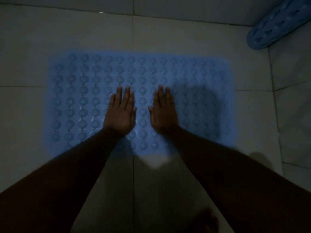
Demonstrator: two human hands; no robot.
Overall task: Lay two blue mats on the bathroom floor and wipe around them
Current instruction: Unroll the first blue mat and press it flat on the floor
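A blue mat [80, 84] with rows of round bumps lies flat on the tiled floor in dim light. My left hand [121, 113] rests palm down on its middle, fingers straight and close together. My right hand [162, 111] lies flat beside it, a small gap apart, also palm down on the mat. Neither hand holds anything. A second blue mat [276, 26], rolled or curled up, leans in the far right corner, apart from the flat one.
Pale floor tiles [33, 47] surround the mat on all sides. A wall base [168, 5] runs along the far edge and a wall [296, 98] rises at the right. My bare foot [205, 221] shows at the bottom.
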